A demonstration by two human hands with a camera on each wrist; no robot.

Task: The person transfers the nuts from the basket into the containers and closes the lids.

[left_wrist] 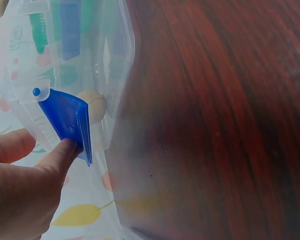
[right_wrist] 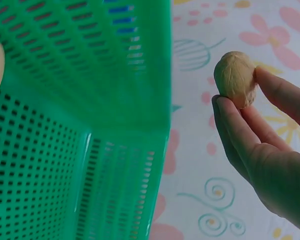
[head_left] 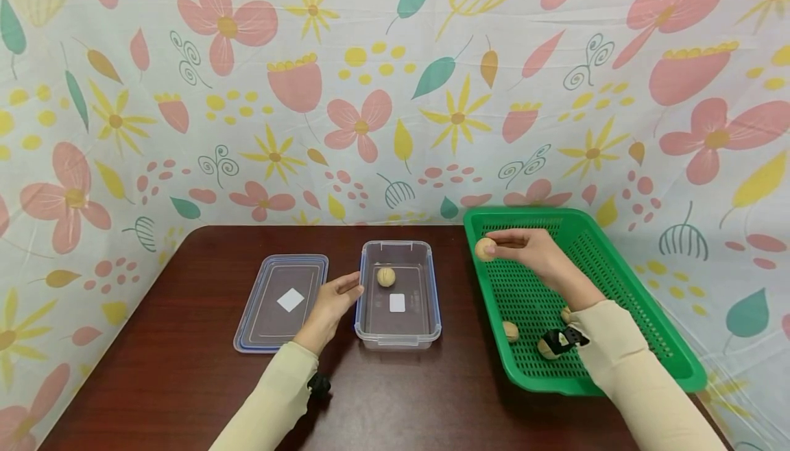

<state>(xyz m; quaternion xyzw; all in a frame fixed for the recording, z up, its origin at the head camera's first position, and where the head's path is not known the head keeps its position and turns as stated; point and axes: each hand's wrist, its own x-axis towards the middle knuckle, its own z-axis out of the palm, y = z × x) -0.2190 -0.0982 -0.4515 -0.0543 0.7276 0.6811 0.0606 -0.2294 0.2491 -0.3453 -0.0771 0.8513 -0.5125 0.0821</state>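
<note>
My right hand pinches a walnut between thumb and fingertips, above the left rim of the green basket. My left hand is at the left side of a clear plastic box without its lid on. In the left wrist view, a fingertip touches the box's blue side latch, which hangs down, and the fingers are not curled round it. One walnut lies inside the box, toward its far end.
The clear lid with a blue seal lies flat left of the box. Several more walnuts, one at the near left, rest in the basket, partly hidden by the right wrist. A flowered cloth hangs behind the dark wooden table.
</note>
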